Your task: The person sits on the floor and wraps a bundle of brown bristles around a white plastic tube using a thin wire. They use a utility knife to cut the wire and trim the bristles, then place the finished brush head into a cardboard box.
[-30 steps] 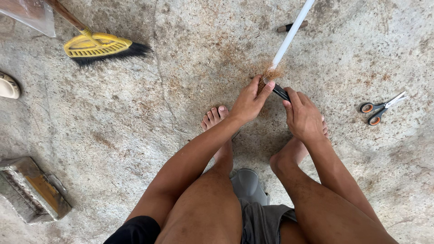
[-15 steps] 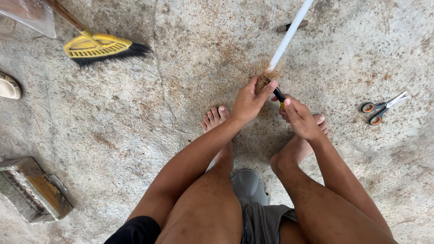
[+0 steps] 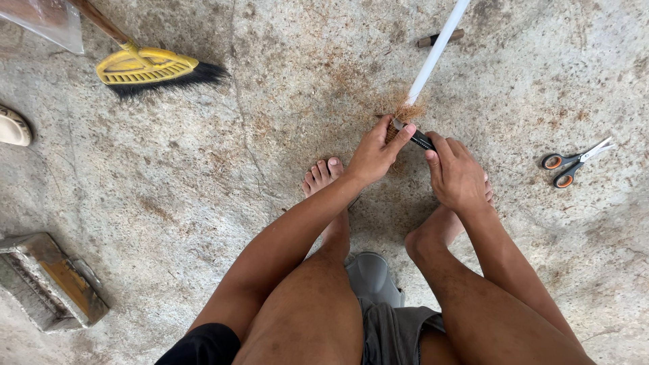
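Your left hand [image 3: 376,153] is clenched around a tuft of brown coconut-like fibre [image 3: 405,112] at the lower end of the long white plastic rod [image 3: 436,51], which slants up and away across the grey stained concrete floor [image 3: 203,189]. Your right hand [image 3: 456,174] grasps a small black-handled tool [image 3: 420,140], its tip touching the fibre just beside your left fingers. Both hands sit between your 2 bare feet. A pair of orange-handled scissors [image 3: 571,164] lies near your right hand. The yellow broom head with black bristles [image 3: 152,69] lies well apart, beyond your left side.
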